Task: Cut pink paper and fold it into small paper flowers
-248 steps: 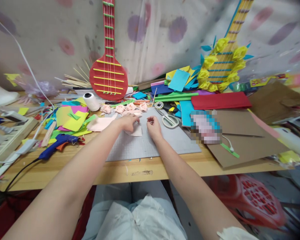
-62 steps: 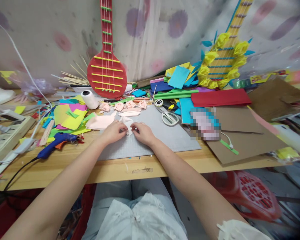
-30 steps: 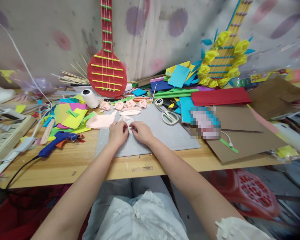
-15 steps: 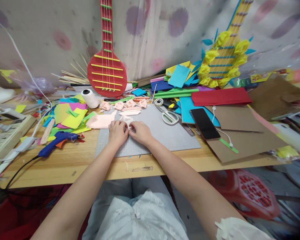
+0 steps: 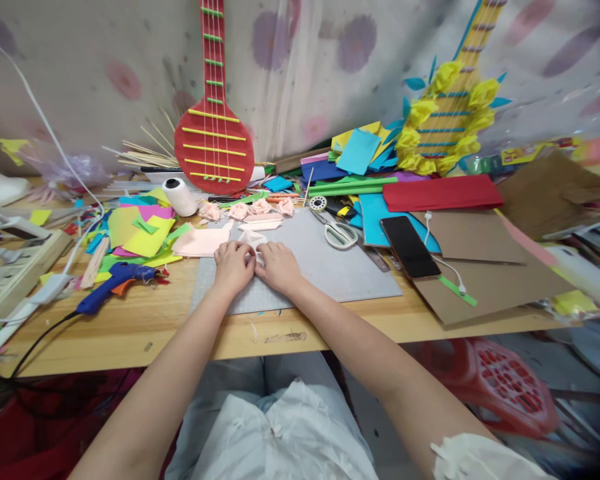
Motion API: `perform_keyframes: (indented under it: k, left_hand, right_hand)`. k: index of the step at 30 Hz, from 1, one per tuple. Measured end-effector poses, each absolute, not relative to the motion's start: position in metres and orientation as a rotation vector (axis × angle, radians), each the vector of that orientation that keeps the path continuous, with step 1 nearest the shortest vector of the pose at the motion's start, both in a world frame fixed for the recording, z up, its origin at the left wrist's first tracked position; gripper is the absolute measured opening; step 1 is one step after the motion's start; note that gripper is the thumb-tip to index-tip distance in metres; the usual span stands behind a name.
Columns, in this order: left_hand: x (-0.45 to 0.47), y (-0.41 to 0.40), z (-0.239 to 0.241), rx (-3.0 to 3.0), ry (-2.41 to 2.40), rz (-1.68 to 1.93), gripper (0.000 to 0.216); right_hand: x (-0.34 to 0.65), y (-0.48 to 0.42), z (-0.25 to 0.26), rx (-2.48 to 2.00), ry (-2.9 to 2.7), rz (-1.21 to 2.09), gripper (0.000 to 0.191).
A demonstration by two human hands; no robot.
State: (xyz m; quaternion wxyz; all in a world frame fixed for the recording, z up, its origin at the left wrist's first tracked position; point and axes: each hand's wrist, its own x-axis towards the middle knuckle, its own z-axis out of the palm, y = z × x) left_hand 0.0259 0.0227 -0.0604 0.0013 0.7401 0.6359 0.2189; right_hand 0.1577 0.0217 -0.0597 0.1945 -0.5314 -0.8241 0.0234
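Note:
A small pale folded paper [image 5: 253, 238] lies on the grey cutting mat [image 5: 340, 277]. My left hand [image 5: 234, 267] presses on its near left side with fingers curled, and my right hand [image 5: 279, 265] pinches its near right side. The fingertips almost meet and hide the near part of the paper. Just beyond are pink folded paper strips [image 5: 260, 225] and several pink paper flowers [image 5: 239, 211]. A stack of pale pink paper sheets [image 5: 200, 241] sits left of my left hand. Scissors [image 5: 340, 235] with white handles lie right of my right hand.
A blue glue gun [image 5: 115, 287] and coloured paper scraps [image 5: 135, 230] lie on the left, near a white thread spool [image 5: 179, 197]. A red paper instrument [image 5: 214, 147] leans at the back. A phone [image 5: 410, 247] rests on brown cardboard [image 5: 495, 287] at the right.
Both hands have shifted slightly towards me and a little left, fingertips still close together. A bit more of the pale paper shows beyond them.

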Motion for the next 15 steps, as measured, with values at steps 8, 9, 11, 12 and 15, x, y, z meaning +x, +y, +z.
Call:
perform_keyframes:
  k: [8, 9, 11, 12, 15]
  left_hand:
    - [0.0245, 0.0243, -0.0597, 2.328, 1.979, 0.629, 0.025]
    - [0.0242, 0.0241, -0.0593, 2.334, 1.974, 0.624, 0.026]
    - [0.0234, 0.0235, -0.0584, 2.343, 1.964, 0.619, 0.028]
    - [0.023, 0.0231, -0.058, 2.345, 1.959, 0.62, 0.028]
    - [0.0216, 0.0227, -0.0571, 2.334, 1.951, 0.633, 0.029]
  right_hand:
    - [0.1587, 0.0216, -0.061, -1.496, -2.31, 0.092, 0.026]
    - [0.1592, 0.0218, -0.0612, -1.488, -2.308, 0.093, 0.026]
    - [0.1608, 0.0224, -0.0616, -1.461, -2.304, 0.101, 0.027]
    - [0.1618, 0.0228, -0.0619, -1.441, -2.3, 0.111, 0.027]
    - [0.1644, 0.024, -0.0625, -1.379, -2.282, 0.173, 0.027]
